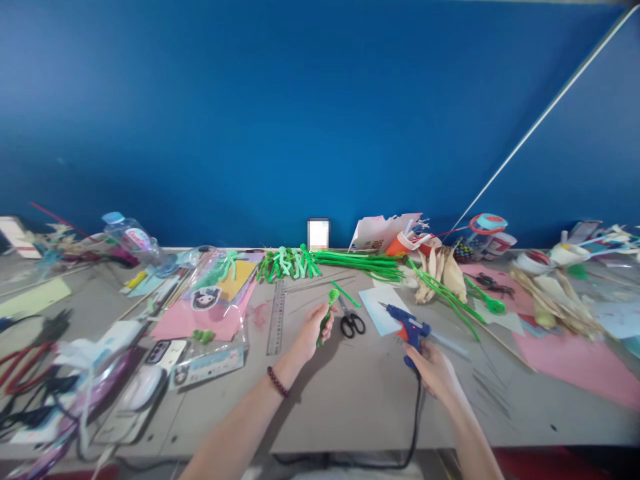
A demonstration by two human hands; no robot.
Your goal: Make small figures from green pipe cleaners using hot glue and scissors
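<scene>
My left hand [318,325] is closed around a green pipe cleaner piece [332,297] with a rounded, coiled top, held upright over the table. In my right hand [431,365] is a blue glue gun [409,323], its nozzle pointing left and a pale glue stick [450,345] sticking out of its back. Black-handled scissors [353,324] lie between my hands, beside a short green pipe cleaner [346,293]. Under the nozzle's side rests a white and pale-blue sheet of paper [378,311].
Green pipe cleaners [360,263] lie in a bundle at the back, near bent green pieces [290,263]. A clear ruler [276,320] is left of my hand. Dried husks [453,277], cups [400,244] and a water bottle [135,239] stand around. The gun's black cord [416,427] crosses the front edge.
</scene>
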